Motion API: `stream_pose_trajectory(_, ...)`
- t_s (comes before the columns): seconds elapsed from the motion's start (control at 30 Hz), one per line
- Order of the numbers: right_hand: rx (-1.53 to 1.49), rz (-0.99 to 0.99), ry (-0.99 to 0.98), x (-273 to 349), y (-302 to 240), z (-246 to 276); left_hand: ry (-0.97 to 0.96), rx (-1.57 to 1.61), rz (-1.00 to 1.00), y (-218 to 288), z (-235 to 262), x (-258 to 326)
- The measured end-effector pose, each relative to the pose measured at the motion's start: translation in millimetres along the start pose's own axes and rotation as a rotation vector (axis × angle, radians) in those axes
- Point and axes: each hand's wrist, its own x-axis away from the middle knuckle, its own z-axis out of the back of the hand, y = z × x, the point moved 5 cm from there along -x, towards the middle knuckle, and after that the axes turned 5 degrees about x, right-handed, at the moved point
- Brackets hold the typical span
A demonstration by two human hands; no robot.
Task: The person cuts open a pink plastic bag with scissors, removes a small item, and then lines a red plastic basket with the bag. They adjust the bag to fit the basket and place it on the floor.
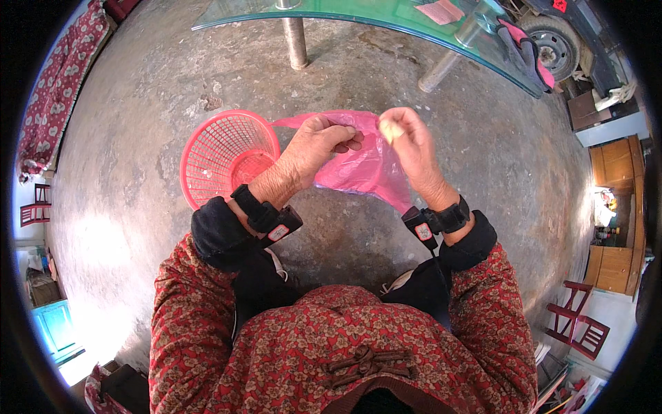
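Note:
A thin pink plastic bag [358, 169] hangs between my two hands above the concrete floor. My left hand [318, 143] pinches the bag's upper edge with fingers curled shut. My right hand [412, 148] grips the same edge a little to the right, thumb and fingers pressed together on the plastic. Both wrists wear black bands with small devices. A round red plastic mesh basket [224, 155] stands on the floor just left of my left hand, open side up, with nothing visible inside.
A glass-topped table [331, 17] on metal legs [296, 41] stands ahead. Small red chairs [576, 324] are at the right, a wooden cabinet [614, 214] beyond them. A vehicle wheel [555, 41] shows at the top right. A patterned red cloth [58, 90] lies at the left.

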Motion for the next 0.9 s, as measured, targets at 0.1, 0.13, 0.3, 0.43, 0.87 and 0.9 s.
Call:
stream_pose_trajectory(0.1, 0.451, 0.230, -0.121, 2.5, -12.2, -7.9, -0.006, 0.019, -0.009, 1.1, 2.1, -0.7)
stream_pose_trajectory(0.13, 0.459, 0.210, -0.150, 2.5, -10.7, -10.6, -0.013, 0.022, -0.010, 1.2, 2.4, -1.1)
stream_pose_trajectory(0.3, 0.580, 0.153, -0.144, 1.4, -7.1, -9.8, 0.016, 0.020, 0.013, 2.0, 7.2, -3.2)
stream_pose_trajectory(0.43, 0.568, 0.110, -0.119, 2.0, -3.9, -6.7, 0.019, 0.057, 0.020, 2.3, 8.2, -2.6)
stream_pose_trajectory(0.87, 0.330, 0.065, -0.108, 2.0, 1.8, -8.9, -0.036, -0.086, 0.071, -7.6, 2.0, -4.0)
stream_pose_trajectory(0.9, 0.360, 0.068, -0.100, 2.0, 1.6, -9.0, -0.030, -0.095, 0.070, -8.1, 2.0, -4.2)
